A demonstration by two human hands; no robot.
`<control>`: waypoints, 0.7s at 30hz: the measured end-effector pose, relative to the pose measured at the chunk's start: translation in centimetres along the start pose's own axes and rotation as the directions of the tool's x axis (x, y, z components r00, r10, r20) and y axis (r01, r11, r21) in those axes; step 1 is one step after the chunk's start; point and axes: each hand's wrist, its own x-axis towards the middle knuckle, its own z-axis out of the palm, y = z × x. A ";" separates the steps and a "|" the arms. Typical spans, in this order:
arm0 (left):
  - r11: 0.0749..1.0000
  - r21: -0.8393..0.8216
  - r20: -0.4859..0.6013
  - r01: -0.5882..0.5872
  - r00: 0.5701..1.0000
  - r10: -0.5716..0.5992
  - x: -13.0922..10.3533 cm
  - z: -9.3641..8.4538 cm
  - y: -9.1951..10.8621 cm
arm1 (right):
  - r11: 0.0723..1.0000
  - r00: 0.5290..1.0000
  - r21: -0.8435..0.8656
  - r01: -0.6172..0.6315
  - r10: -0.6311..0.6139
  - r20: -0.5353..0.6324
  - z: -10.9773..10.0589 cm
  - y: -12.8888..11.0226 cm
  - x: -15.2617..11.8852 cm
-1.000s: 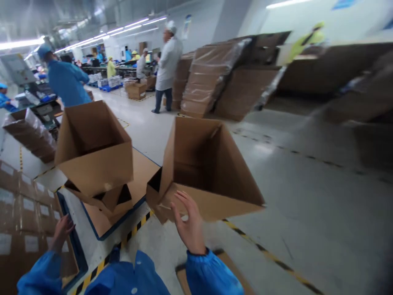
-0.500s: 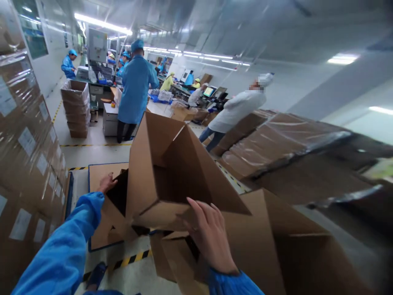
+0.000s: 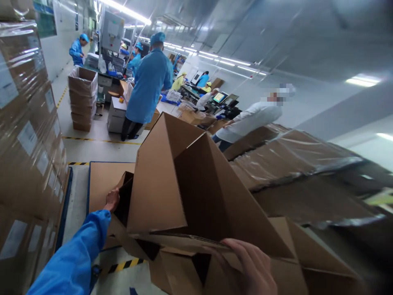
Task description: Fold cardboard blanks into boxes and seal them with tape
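A large brown cardboard box [image 3: 155, 188] is tilted in front of me, its open mouth facing up and towards the right. My left hand [image 3: 112, 200], in a blue sleeve, is closed on a flap at the box's left side. At the near edge, my right hand [image 3: 253, 266] grips the rim, fingers curled over the cardboard; its thumb is hidden. Beneath hang folded-out flaps [image 3: 179, 270] with dark gaps between them. Another open cardboard box [image 3: 328, 262] stands at the lower right, partly covered by the held one.
Film-wrapped cartons [image 3: 27, 135] are stacked high on the left. A flat cardboard-topped pallet [image 3: 104, 180] lies ahead on the floor. More wrapped cartons [image 3: 294, 159] are at the right. A co-worker in blue [image 3: 150, 82] and one in white [image 3: 251, 116] stand beyond.
The box has swung nearer and to the right, its mouth turned more to the right. My left hand has closed on the flap. My right hand has moved down and right along with the rim.
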 end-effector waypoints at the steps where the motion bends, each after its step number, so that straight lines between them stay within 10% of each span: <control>1: 1.000 0.005 -0.007 0.011 1.000 -0.011 -0.2 0.0 -0.2 | 1.000 1.000 0.014 -0.005 0.005 0.011 0.2 -0.3 0.3; 13: 0.997 -0.061 0.018 -0.052 0.998 0.053 -0.2 -2.2 -2.1 | 0.996 0.986 0.011 -0.086 0.084 0.147 0.3 -1.9 1.6; 21: 0.982 -0.098 -0.009 -0.161 0.987 0.161 0.7 -2.8 -2.8 | 0.980 0.970 0.173 -0.100 0.057 0.237 -3.1 -2.9 3.6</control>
